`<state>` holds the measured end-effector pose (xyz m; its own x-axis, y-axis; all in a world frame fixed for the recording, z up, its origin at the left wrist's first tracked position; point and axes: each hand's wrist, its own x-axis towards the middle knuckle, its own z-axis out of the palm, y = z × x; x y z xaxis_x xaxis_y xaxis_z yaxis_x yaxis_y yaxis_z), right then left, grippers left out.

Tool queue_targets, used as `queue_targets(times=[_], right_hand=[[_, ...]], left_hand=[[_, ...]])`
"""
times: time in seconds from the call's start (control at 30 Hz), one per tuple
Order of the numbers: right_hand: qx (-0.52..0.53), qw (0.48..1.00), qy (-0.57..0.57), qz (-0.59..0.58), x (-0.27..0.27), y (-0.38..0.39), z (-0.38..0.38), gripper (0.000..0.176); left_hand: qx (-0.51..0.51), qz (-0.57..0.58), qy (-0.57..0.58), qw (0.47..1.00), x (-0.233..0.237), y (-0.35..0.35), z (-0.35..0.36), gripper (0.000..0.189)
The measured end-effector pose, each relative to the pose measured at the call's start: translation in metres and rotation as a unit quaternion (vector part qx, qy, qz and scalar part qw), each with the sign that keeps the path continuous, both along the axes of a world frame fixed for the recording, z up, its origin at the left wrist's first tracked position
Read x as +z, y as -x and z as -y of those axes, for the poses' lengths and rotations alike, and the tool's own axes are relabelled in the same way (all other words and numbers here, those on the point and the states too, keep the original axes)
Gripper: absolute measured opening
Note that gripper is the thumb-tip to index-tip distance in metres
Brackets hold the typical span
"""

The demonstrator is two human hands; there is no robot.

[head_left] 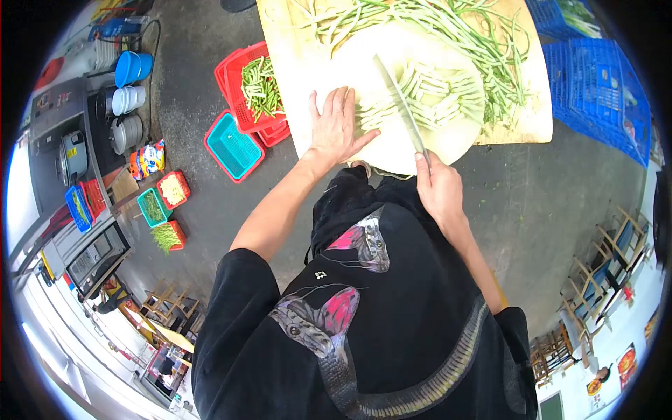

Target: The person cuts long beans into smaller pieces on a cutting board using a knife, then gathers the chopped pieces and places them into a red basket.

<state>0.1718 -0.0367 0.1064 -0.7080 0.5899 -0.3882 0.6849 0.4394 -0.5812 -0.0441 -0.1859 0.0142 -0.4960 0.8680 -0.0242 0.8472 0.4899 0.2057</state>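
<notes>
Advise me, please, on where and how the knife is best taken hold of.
The knife is probably best gripped by its near end, from the person's near right side, where the right hand closes around it, hiding the handle. Its long blade points away and leftward among the cut beans, so fingers should stay off that end.

Single head-worn wide view, facing forward and steeply down; black shirt (pixel 413 301) near below, hands (pixel 334 131) just beyond.

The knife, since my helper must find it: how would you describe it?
At the top, find a pale table with a round board. Over the board, the right hand holds the knife, the only long grey thing among the green beans.
</notes>
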Motion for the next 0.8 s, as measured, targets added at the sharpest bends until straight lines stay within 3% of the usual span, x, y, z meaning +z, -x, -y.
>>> queue_targets(times=[0.8], right_hand=[[0.056,0.998,-0.015,0.027,-0.015,0.014,0.027,0.040]], left_hand=[[0.006,0.026,-0.015,1.000,-0.013,-0.001,0.007,0.105]])
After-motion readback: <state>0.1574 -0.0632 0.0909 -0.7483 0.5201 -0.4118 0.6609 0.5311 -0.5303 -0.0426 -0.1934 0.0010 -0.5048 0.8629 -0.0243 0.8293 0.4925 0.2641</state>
